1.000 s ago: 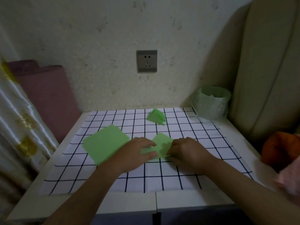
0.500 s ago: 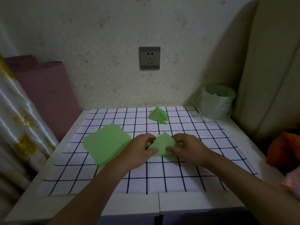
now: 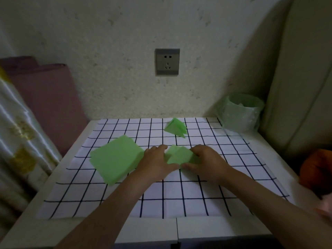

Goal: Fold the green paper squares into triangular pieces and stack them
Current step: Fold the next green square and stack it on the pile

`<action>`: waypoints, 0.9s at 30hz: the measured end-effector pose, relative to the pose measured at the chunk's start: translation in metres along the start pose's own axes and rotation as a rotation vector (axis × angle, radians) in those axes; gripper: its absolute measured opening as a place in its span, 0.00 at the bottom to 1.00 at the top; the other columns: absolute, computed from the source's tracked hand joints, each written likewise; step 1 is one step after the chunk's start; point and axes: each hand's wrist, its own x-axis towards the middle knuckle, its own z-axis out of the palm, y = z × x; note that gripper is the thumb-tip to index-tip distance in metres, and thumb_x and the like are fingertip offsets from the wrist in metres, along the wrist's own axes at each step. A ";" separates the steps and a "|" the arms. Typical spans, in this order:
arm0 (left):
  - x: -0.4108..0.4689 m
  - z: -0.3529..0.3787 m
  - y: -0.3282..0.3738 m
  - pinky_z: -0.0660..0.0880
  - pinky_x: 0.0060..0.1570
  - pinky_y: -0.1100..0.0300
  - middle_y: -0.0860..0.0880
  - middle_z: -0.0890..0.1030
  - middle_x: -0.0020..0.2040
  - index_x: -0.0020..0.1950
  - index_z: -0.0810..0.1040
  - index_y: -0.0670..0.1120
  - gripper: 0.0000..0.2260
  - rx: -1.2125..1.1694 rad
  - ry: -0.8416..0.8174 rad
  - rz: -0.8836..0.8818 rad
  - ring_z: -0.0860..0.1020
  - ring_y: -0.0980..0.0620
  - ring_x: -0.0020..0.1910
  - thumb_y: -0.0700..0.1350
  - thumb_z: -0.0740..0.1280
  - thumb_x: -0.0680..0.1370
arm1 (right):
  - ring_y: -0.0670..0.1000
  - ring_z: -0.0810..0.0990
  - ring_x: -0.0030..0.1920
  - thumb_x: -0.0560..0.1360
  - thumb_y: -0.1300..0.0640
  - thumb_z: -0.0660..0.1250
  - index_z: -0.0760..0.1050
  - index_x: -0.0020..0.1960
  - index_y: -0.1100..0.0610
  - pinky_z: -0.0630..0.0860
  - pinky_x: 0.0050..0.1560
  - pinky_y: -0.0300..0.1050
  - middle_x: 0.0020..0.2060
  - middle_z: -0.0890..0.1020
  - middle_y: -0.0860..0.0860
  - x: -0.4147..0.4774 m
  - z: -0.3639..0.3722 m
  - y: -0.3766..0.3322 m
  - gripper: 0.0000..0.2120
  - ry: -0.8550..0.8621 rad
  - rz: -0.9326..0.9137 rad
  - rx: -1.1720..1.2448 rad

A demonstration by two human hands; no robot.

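A partly folded green paper piece lies on the checked mat between my two hands. My left hand holds its left side, thumb at the near edge and fingers curled at the far edge. Pinching the right side is my right hand, with its thumb along the near edge. A stack of flat green paper squares lies just left of my left hand. Folded green triangular pieces sit in a small pile further back on the mat.
A green-lined small bin stands at the table's back right corner. The wall with a power socket is behind. A rolled purple cloth and patterned fabric lie to the left, a cushion and an orange object to the right.
Both hands have shifted on the paper piece, the fingers now curling at its far corners and the thumbs meeting at its near edge. The piece looks more opened and blurred from motion.
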 end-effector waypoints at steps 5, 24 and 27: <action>-0.002 -0.008 0.001 0.73 0.51 0.61 0.54 0.78 0.58 0.69 0.72 0.51 0.32 -0.163 -0.097 -0.035 0.77 0.54 0.54 0.59 0.77 0.68 | 0.48 0.79 0.49 0.68 0.45 0.77 0.81 0.56 0.50 0.74 0.48 0.42 0.48 0.82 0.48 0.004 -0.002 0.002 0.20 -0.038 0.009 -0.033; -0.026 -0.045 0.004 0.75 0.60 0.50 0.47 0.82 0.58 0.58 0.81 0.51 0.11 -0.825 -0.323 -0.072 0.80 0.53 0.57 0.51 0.71 0.77 | 0.46 0.81 0.50 0.67 0.72 0.75 0.85 0.46 0.52 0.77 0.53 0.38 0.48 0.83 0.48 0.008 -0.020 0.002 0.16 0.192 -0.023 0.239; -0.027 -0.050 0.002 0.77 0.62 0.48 0.49 0.81 0.60 0.64 0.77 0.53 0.23 -0.954 -0.417 -0.093 0.79 0.55 0.61 0.49 0.76 0.70 | 0.44 0.80 0.51 0.64 0.77 0.74 0.84 0.41 0.48 0.78 0.46 0.35 0.51 0.81 0.48 0.005 -0.021 0.001 0.23 0.305 -0.118 0.460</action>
